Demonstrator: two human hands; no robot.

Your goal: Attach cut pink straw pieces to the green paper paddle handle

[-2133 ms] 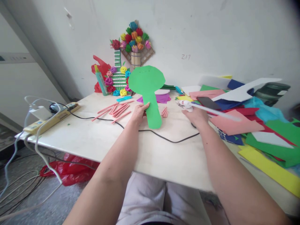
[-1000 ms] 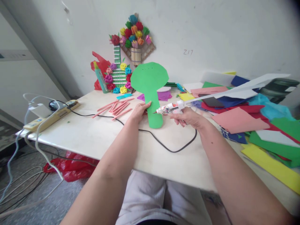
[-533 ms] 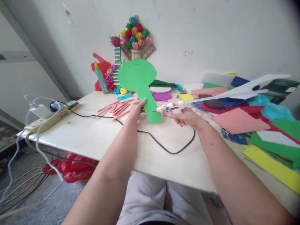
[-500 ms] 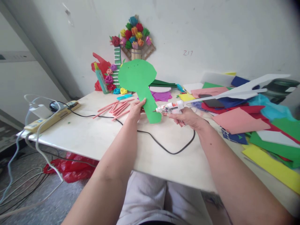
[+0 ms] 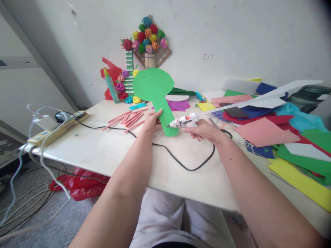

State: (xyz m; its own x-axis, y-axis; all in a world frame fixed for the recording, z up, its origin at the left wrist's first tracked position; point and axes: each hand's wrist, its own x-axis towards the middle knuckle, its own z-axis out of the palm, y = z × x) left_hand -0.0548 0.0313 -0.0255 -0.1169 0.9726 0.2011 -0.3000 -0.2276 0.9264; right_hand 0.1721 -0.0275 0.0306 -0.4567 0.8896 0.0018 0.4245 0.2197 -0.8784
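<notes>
Green cutout [image 5: 153, 84], a single piece with one wide head and one stem, is held up over the table [image 5: 116, 151], its head leaning left, and I watch it through my one camera. I see the left hand [image 5: 152, 121] pinching its stem, thumb in front, the other fingers mostly hidden. The right hand [image 5: 202, 130] is curled around one glue gun [image 5: 183, 121], its tip at the lower stem; I cannot tell whether they touch. One black cable [image 5: 191, 170] loops nearer me. Leftward I find at least six pink sticks [image 5: 133, 121], overlapping too much to count exactly. Behind are one green bottle [image 5: 112, 89], one flowered panel [image 5: 129, 58] and one bouquet [image 5: 148, 33]; rightward, one phone [image 5: 234, 112] lies among heaped coloured sheets [image 5: 267, 132].
</notes>
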